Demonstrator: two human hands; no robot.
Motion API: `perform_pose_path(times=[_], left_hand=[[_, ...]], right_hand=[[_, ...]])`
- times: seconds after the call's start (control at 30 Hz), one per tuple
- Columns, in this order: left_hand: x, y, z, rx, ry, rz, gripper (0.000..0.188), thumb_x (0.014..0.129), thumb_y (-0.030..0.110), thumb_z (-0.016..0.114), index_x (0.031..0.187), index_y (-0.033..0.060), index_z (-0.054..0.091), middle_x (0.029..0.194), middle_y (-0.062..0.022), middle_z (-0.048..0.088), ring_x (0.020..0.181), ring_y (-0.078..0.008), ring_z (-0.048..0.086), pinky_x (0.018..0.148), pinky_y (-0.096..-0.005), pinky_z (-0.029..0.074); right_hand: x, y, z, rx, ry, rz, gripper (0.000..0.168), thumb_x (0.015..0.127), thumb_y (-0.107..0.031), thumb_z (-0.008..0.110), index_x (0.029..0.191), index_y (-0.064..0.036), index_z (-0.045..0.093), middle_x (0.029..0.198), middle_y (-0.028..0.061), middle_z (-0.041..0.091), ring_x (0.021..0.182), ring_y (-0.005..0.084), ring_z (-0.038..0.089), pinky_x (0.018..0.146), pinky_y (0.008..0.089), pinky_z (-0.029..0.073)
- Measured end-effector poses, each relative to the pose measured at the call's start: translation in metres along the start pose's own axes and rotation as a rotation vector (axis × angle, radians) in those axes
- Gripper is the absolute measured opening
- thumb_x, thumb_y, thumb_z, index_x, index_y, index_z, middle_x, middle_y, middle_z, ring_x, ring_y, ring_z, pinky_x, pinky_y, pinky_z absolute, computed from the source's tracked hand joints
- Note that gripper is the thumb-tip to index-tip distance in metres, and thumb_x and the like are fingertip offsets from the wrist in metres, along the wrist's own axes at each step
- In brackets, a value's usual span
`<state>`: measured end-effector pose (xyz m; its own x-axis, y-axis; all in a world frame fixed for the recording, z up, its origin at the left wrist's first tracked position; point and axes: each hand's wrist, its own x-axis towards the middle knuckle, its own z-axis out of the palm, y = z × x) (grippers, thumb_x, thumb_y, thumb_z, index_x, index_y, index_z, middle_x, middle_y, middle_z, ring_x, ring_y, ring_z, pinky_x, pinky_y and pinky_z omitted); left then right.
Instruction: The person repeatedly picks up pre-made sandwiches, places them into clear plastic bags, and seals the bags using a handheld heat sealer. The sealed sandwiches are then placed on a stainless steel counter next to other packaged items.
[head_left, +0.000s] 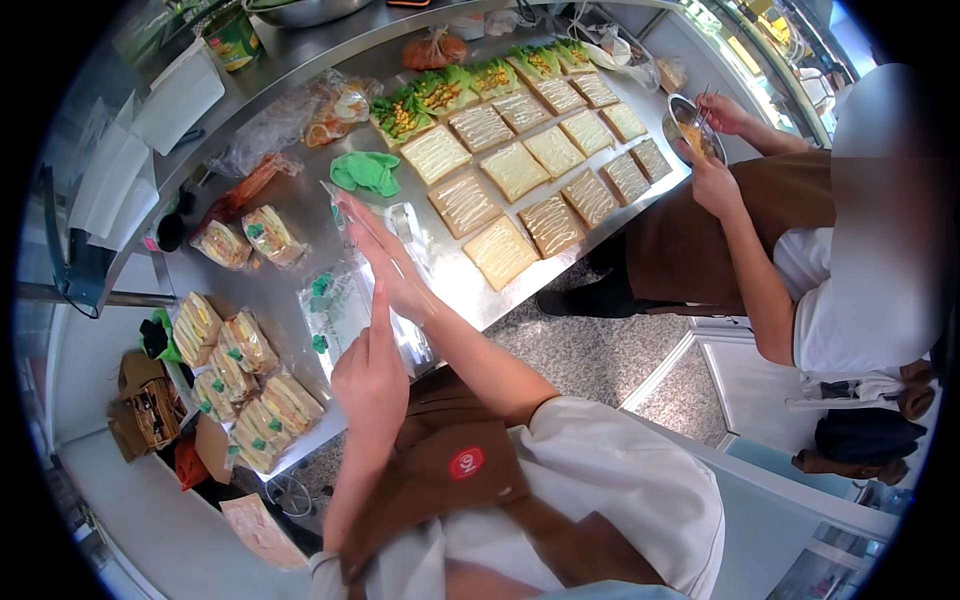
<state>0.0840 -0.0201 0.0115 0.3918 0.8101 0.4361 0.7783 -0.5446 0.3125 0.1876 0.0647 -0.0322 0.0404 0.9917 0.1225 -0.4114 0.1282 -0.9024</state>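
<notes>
My right hand (386, 259) is stretched out flat inside a clear plastic bag (339, 214) with green print. Below it, my left hand (371, 375) has its index finger extended against the bagged hand and its other fingers curled; whether it pinches the film is hidden. More clear printed bags (322, 319) lie flat on the steel table beside my hands. Wrapped sandwiches (259, 409) are gathered at the near left, and two more (274, 236) sit farther up. Rows of bread slices (501, 251) with white sauce cover the right part, the far row topped with lettuce and corn (427, 94).
A green cloth (365, 172) lies just beyond my right hand. At right, a co-worker's hands (716, 180) hold a metal bowl (675, 112) and utensils. Plastic bags of food (337, 112) and a tin can (231, 37) are along the far side. The steel table's front edge (517, 304) runs diagonally.
</notes>
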Motion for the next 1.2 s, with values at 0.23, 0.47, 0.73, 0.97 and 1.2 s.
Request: perform_pose_path(times=[0.23, 0.47, 0.73, 0.97, 1.2], left_hand=[[-0.019, -0.012, -0.027, -0.871, -0.355, -0.382, 0.062, 0.082, 0.002, 0.058, 0.139, 0.0035, 0.035, 0.075, -0.0041, 0.059, 0.062, -0.0139, 0.055, 0.058, -0.0271, 0.043], [0.029, -0.062, -0.008, -1.477, 0.397, -0.725, 0.052, 0.096, 0.035, 0.042, 0.133, -0.0008, 0.037, 0.120, -0.0129, 0.052, 0.120, -0.0213, 0.044, 0.101, -0.0328, 0.032], [0.017, -0.078, 0.006, -1.691, 0.132, -0.793, 0.038, 0.099, 0.032, 0.038, 0.120, 0.0019, 0.046, 0.125, -0.0152, 0.051, 0.118, -0.0226, 0.047, 0.100, -0.0335, 0.037], [-0.042, -0.100, 0.025, -1.860, 0.351, -1.066, 0.021, 0.094, 0.020, 0.049, 0.106, 0.0044, 0.056, 0.102, -0.0076, 0.060, 0.096, -0.0166, 0.058, 0.086, -0.0305, 0.046], [-0.072, -0.138, 0.064, -2.382, 0.394, -1.411, 0.020, 0.092, 0.024, 0.051, 0.101, 0.0060, 0.053, 0.100, -0.0089, 0.057, 0.095, -0.0242, 0.057, 0.085, -0.0371, 0.049]], right_hand=[[0.001, -0.020, 0.007, -0.141, -0.066, -0.113, 0.044, 0.098, -0.029, 0.041, 0.138, -0.010, 0.040, 0.138, 0.0082, 0.038, 0.132, 0.0207, 0.030, 0.109, 0.0338, 0.021], [-0.022, -0.024, 0.030, -0.449, -0.260, -0.268, 0.035, 0.092, -0.019, 0.051, 0.125, -0.006, 0.053, 0.126, 0.0111, 0.046, 0.123, 0.0266, 0.039, 0.103, 0.0372, 0.030], [-0.035, -0.014, 0.037, -0.437, -0.322, -0.045, 0.026, 0.089, -0.015, 0.054, 0.111, -0.002, 0.059, 0.112, 0.0132, 0.055, 0.106, 0.0284, 0.052, 0.091, 0.0341, 0.041], [-0.047, 0.018, 0.049, -0.440, -0.522, 0.078, 0.020, 0.089, -0.015, 0.055, 0.103, -0.001, 0.059, 0.109, 0.0129, 0.057, 0.106, 0.0256, 0.052, 0.091, 0.0352, 0.042], [-0.032, 0.000, 0.072, -1.153, -0.570, -0.144, 0.035, 0.076, -0.015, 0.070, 0.108, -0.004, 0.059, 0.126, 0.0202, 0.048, 0.115, 0.0378, 0.048, 0.095, 0.0428, 0.039]])
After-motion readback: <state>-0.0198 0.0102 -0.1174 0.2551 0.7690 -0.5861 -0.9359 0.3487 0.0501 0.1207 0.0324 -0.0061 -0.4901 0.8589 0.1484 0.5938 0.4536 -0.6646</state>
